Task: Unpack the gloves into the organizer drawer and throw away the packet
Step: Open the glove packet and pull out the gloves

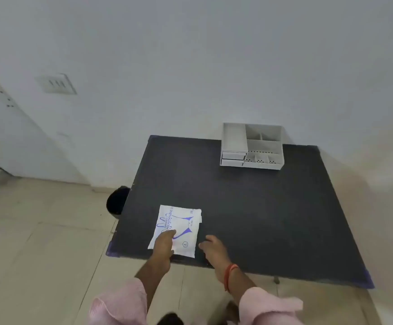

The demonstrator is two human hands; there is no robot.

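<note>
White glove packet (177, 229) lies flat; white organizer (251, 146) drawers seemingly closed.

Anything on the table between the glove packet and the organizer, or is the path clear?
Nothing visible stands between them. The glove packet lies near the table's front edge under the left hand; only bare dark tabletop runs to the organizer at the far edge. Its drawers appear closed.

My dark table (272, 207) stands with its far edge against a pale wall (190, 55), its corners edged in purple. Below it I see a floor of beige tiles (38, 242). High on the wall to my left sits a switch plate (56, 83), blurred. My pink sleeves (120, 306) show at the bottom, with a red thread (230, 274) round one wrist.
</note>
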